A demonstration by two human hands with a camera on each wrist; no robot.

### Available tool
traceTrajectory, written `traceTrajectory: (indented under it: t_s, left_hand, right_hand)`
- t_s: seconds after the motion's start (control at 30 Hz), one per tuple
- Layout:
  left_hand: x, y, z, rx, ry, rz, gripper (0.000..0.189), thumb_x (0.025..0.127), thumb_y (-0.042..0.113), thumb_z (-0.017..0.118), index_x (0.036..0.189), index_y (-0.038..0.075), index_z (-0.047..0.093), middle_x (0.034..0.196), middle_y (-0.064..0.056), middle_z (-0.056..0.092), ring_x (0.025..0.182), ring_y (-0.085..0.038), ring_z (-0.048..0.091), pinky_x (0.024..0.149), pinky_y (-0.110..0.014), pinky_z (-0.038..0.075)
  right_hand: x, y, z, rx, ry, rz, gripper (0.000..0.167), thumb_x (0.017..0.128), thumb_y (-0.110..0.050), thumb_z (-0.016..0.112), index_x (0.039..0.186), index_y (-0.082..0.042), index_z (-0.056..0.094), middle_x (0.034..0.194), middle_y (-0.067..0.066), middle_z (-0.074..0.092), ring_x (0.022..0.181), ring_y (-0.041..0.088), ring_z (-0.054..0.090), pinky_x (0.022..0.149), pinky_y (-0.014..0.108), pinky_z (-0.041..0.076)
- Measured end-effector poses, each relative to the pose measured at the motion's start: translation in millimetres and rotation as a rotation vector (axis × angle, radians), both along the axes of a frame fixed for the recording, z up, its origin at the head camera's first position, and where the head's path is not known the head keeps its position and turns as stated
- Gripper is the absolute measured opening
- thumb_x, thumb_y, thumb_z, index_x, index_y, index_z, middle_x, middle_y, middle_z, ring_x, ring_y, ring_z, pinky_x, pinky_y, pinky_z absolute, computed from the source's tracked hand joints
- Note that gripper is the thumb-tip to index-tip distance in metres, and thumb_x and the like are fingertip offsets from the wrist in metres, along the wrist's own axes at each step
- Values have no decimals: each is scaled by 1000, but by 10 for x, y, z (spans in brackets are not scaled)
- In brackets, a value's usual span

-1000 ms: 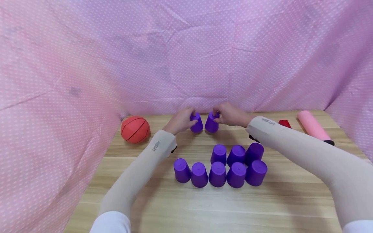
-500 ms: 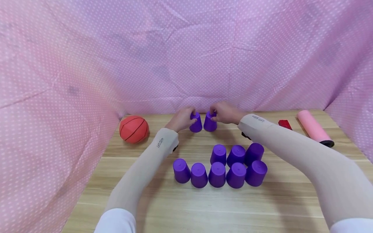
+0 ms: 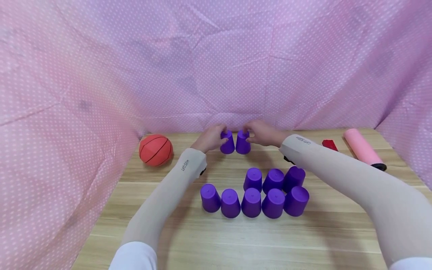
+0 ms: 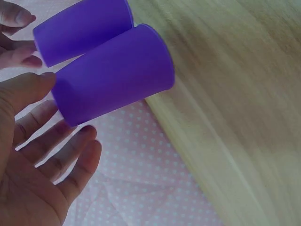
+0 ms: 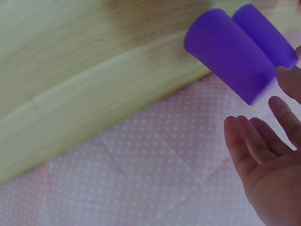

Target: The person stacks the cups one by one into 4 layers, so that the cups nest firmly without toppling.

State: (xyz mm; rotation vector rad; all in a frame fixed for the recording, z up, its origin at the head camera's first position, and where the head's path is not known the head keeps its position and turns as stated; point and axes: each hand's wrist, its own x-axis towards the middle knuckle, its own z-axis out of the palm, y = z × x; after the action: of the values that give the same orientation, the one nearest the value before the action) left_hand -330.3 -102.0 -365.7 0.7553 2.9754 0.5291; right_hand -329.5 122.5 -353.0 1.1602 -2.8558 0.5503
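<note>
Two purple cups stand upside down side by side at the table's far edge, a narrow gap between them in the head view. My left hand (image 3: 210, 138) pinches the left cup (image 4: 113, 75) near its raised base with thumb and index finger, the other fingers spread loosely beside it. At the right cup (image 5: 230, 56), my right hand (image 3: 264, 133) has its fingers extended and spread, the thumb tip close to the base edge. Nearer me, more upturned purple cups form a front row (image 3: 251, 202) of several and a back row (image 3: 273, 180) of three.
A red ball with black lines (image 3: 156, 150) lies at the far left of the wooden table (image 3: 216, 243). At the right are a small red object (image 3: 329, 145) and a pink cylinder with a black end (image 3: 362, 147). Pink dotted cloth (image 3: 216, 75) hangs behind and at both sides.
The right cup has shifted slightly left, toward the left cup. My right hand first went left with it, then drew back a little to the right. My left hand barely moved.
</note>
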Motion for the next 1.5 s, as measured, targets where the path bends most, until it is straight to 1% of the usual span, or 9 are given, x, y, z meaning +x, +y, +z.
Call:
traceTrajectory:
  t_s: [0.1, 0.17, 0.27, 0.4, 0.57, 0.73, 0.9, 1.13, 1.5]
  left_hand:
    - [56, 13, 76, -21, 21, -25, 32, 88, 22, 68, 114, 6, 58, 107, -8, 58, 99, -22, 53, 85, -34, 45]
    - [114, 33, 140, -56, 56, -72, 34, 87, 24, 68, 114, 7, 58, 108, -7, 58, 101, -21, 53, 87, -34, 44]
    - [245, 86, 241, -111, 115, -169, 32, 86, 29, 70, 111, 11, 60, 107, -4, 60, 99, -19, 53, 88, -33, 43]
    - [493, 204, 366, -176, 179, -311, 29, 85, 32, 70, 105, 13, 63, 103, 0, 60, 93, -16, 53, 84, -30, 42]
    - [824, 406, 467, -247, 134, -482, 30, 85, 33, 70, 107, 13, 64, 105, 1, 58, 97, -15, 52, 85, -26, 43]
    - [1047, 597, 456, -348, 80, -579, 31, 85, 34, 71, 109, 15, 63, 108, 1, 58, 100, -14, 52, 86, -25, 43]
    - [1127, 683, 370, -414, 51, -592, 29, 84, 35, 72, 105, 19, 63, 99, 7, 54, 91, -10, 51, 77, -22, 44]
    - [1125, 712, 310, -427, 29, -571, 26, 82, 33, 74, 100, 20, 62, 94, 8, 52, 87, -9, 51, 71, -21, 43]
    - [1105, 727, 272, -444, 21, -537, 23, 82, 32, 75, 94, 20, 59, 92, 9, 52, 83, -8, 50, 68, -22, 43]
  right_hand:
    - [120, 98, 66, -10, 33, 28, 33, 79, -9, 74, 107, 3, 60, 101, 15, 63, 100, 36, 57, 90, 47, 43]
    - [229, 180, 125, -13, 56, 42, 33, 79, -10, 74, 107, 2, 60, 102, 15, 62, 100, 35, 57, 89, 47, 43]
    - [402, 310, 189, -19, 104, 74, 28, 80, -12, 75, 103, -2, 62, 102, 11, 61, 98, 32, 57, 86, 46, 44]
    - [648, 478, 238, -28, 156, 98, 28, 80, -16, 75, 103, -4, 63, 100, 8, 61, 95, 28, 59, 82, 44, 47]
    - [942, 641, 242, -21, 199, 164, 29, 77, -16, 78, 102, -7, 65, 105, 6, 63, 97, 24, 60, 82, 41, 49]
    - [1154, 725, 170, 28, 127, 230, 24, 77, -15, 77, 98, -14, 65, 113, 7, 61, 105, 24, 56, 85, 42, 48]
    - [1227, 777, 60, 59, 47, 248, 22, 78, -19, 77, 97, -14, 66, 111, 3, 60, 100, 18, 57, 79, 35, 51]
    - [1213, 789, -77, 8, 50, 277, 27, 74, -17, 80, 96, -12, 65, 97, -5, 59, 88, 15, 56, 74, 32, 49]
    - [1202, 798, -105, 6, 44, 260, 24, 73, -18, 80, 90, -17, 63, 94, -8, 57, 83, 14, 55, 71, 31, 48]
